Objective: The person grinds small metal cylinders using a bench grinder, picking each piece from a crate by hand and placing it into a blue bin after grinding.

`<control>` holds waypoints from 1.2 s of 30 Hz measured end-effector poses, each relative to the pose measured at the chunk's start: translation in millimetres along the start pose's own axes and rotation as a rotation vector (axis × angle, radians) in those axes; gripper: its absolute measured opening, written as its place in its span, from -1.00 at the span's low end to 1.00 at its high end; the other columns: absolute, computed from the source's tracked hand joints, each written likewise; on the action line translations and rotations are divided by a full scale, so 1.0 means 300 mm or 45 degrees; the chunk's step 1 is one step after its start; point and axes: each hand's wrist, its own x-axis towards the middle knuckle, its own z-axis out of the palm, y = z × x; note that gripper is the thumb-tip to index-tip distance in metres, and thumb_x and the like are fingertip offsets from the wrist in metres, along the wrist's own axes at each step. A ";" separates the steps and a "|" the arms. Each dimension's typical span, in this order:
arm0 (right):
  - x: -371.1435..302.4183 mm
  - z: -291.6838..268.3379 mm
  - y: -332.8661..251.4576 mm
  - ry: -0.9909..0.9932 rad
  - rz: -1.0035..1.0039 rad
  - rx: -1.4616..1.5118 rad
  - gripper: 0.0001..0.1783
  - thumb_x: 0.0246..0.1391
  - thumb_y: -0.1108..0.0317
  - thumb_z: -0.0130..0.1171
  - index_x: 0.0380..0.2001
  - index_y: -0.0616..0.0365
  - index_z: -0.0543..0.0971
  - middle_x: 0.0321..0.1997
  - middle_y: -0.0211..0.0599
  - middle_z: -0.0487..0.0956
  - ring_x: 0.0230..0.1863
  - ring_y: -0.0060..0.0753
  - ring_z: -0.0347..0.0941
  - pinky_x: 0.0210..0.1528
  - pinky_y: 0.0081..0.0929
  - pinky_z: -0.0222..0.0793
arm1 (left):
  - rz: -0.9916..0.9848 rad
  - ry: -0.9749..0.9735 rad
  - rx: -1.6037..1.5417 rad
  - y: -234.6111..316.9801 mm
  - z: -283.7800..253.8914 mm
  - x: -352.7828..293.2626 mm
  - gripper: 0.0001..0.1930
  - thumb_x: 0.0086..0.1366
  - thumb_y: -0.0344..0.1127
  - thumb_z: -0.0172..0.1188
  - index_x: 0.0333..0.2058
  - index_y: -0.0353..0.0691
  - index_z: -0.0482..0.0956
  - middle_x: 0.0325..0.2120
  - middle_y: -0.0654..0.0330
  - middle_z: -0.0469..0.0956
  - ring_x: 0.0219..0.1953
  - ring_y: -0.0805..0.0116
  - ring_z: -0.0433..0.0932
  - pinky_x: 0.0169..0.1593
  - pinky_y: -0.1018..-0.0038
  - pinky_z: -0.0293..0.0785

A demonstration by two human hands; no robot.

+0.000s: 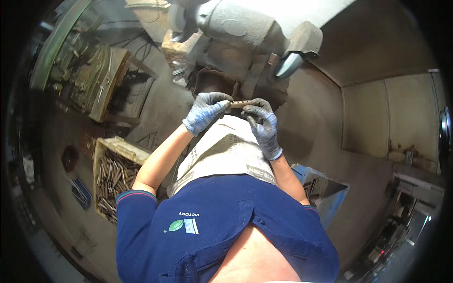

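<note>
Between my two gloved hands is a short metal rod with a row of dark holes (242,104), held level in front of my lap. My left hand (206,112), in a blue and grey work glove, pinches its left end. My right hand (263,123), in a matching glove, grips the right end between thumb and fingers, its lower fingers curled loosely. Just beyond the rod stands a grey bench grinder (240,26), with a wheel housing at either side. A pale printed sheet like sacking (222,151) covers my lap.
To my left, a pale crate (123,144) holds many similar metal pieces. A blue bin (340,188) stands by my right elbow. A wooden-edged workbench (106,85) with tools is at far left. Metal panels (387,118) line the right side.
</note>
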 end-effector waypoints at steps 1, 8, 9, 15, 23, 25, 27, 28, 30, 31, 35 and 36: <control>0.002 -0.032 0.001 -0.038 -0.076 -0.159 -0.73 -0.13 0.60 0.24 -0.26 0.33 0.56 -0.06 -0.20 0.37 -0.07 -0.40 0.43 -0.07 -0.55 0.46 | -0.024 -0.073 0.005 0.018 0.017 0.017 -0.78 0.20 -0.36 0.18 -0.22 -0.37 0.55 -0.48 0.23 0.56 -0.52 0.61 0.44 -0.41 0.66 0.41; 0.018 -0.090 -0.060 0.286 -0.174 -0.367 -0.79 -0.08 0.49 0.25 -0.31 0.31 0.58 -0.08 -0.21 0.39 -0.06 -0.39 0.41 -0.06 -0.56 0.42 | -0.025 -0.210 -0.117 0.069 0.079 0.163 -0.78 0.19 -0.40 0.19 -0.20 -0.39 0.53 -0.47 0.23 0.55 -0.49 0.58 0.45 -0.40 0.64 0.42; 0.018 -0.091 -0.061 0.348 -0.202 -0.415 -0.80 -0.07 0.48 0.25 -0.31 0.30 0.58 -0.09 -0.20 0.40 -0.07 -0.38 0.41 -0.06 -0.55 0.41 | -0.055 -0.132 -0.196 0.067 0.086 0.173 -0.80 0.20 -0.41 0.18 -0.23 -0.40 0.53 -0.50 0.26 0.53 -0.50 0.58 0.45 -0.40 0.64 0.42; 0.027 -0.132 0.003 0.538 -0.280 -0.552 -0.81 -0.07 0.44 0.25 -0.32 0.26 0.60 -0.14 -0.19 0.44 -0.09 -0.31 0.41 -0.05 -0.49 0.33 | 0.045 -0.287 0.012 -0.007 0.102 0.269 -0.84 0.21 -0.43 0.17 -0.26 -0.38 0.52 -0.48 0.28 0.54 -0.47 0.61 0.45 -0.38 0.66 0.43; 0.049 -0.158 0.026 0.714 -0.131 -0.304 -0.84 -0.05 0.49 0.20 -0.33 0.22 0.61 -0.20 -0.19 0.50 -0.08 -0.30 0.42 0.00 -0.48 0.31 | -0.005 -0.234 -0.114 -0.081 0.176 0.359 -0.83 0.18 -0.48 0.18 -0.24 -0.39 0.55 -0.43 0.27 0.57 -0.42 0.62 0.46 -0.32 0.64 0.48; 0.049 -0.202 0.065 0.681 -0.142 -0.547 -0.82 -0.02 0.56 0.13 -0.29 0.25 0.60 -0.12 -0.19 0.48 -0.01 -0.34 0.37 0.02 -0.51 0.30 | -0.007 -0.208 -0.182 -0.099 0.204 0.371 -0.84 0.19 -0.47 0.17 -0.24 -0.39 0.55 -0.42 0.27 0.57 -0.42 0.62 0.47 -0.32 0.63 0.49; 0.062 -0.240 0.110 0.706 -0.069 -0.462 -0.81 0.00 0.58 0.11 -0.27 0.25 0.61 -0.10 -0.20 0.53 0.06 -0.33 0.37 0.08 -0.45 0.29 | -0.004 -0.181 -0.108 -0.096 0.223 0.392 -0.85 0.20 -0.47 0.15 -0.25 -0.40 0.56 -0.42 0.24 0.57 -0.41 0.60 0.48 -0.31 0.61 0.52; 0.062 -0.253 0.117 0.671 -0.099 -0.559 -0.81 0.00 0.57 0.12 -0.27 0.24 0.61 -0.11 -0.22 0.54 0.06 -0.32 0.38 0.09 -0.44 0.28 | -0.016 -0.151 -0.160 -0.115 0.233 0.413 -0.85 0.21 -0.48 0.14 -0.25 -0.40 0.54 -0.41 0.21 0.57 -0.42 0.54 0.51 -0.31 0.57 0.54; 0.067 -0.276 0.121 0.603 -0.164 -0.751 -0.81 0.00 0.54 0.14 -0.27 0.22 0.62 -0.13 -0.25 0.57 0.05 -0.32 0.40 0.12 -0.43 0.28 | -0.037 -0.097 -0.261 -0.149 0.265 0.451 -0.85 0.22 -0.50 0.11 -0.23 -0.42 0.51 -0.41 0.16 0.56 -0.45 0.42 0.56 -0.32 0.49 0.58; 0.077 -0.280 0.124 0.642 -0.149 -0.762 -0.80 -0.01 0.53 0.16 -0.26 0.18 0.63 -0.16 -0.29 0.59 0.06 -0.31 0.41 0.13 -0.43 0.27 | -0.065 -0.051 -0.322 -0.147 0.282 0.460 -0.86 0.22 -0.50 0.11 -0.25 -0.41 0.52 -0.41 0.15 0.56 -0.46 0.42 0.56 -0.32 0.49 0.59; 0.109 -0.337 0.165 0.565 -0.176 -0.844 -0.77 0.00 0.56 0.14 -0.23 0.19 0.61 -0.12 -0.27 0.58 0.07 -0.34 0.40 0.13 -0.46 0.26 | -0.113 0.026 -0.466 -0.164 0.324 0.520 -0.89 0.23 -0.52 0.08 -0.30 -0.41 0.55 -0.43 0.16 0.57 -0.46 0.43 0.56 -0.34 0.55 0.57; 0.114 -0.349 0.178 0.564 -0.158 -0.793 -0.77 0.01 0.56 0.13 -0.22 0.20 0.61 -0.13 -0.27 0.58 0.06 -0.36 0.40 0.11 -0.47 0.27 | -0.126 0.059 -0.481 -0.175 0.334 0.529 -0.89 0.23 -0.52 0.08 -0.30 -0.41 0.55 -0.43 0.16 0.57 -0.46 0.42 0.56 -0.35 0.54 0.57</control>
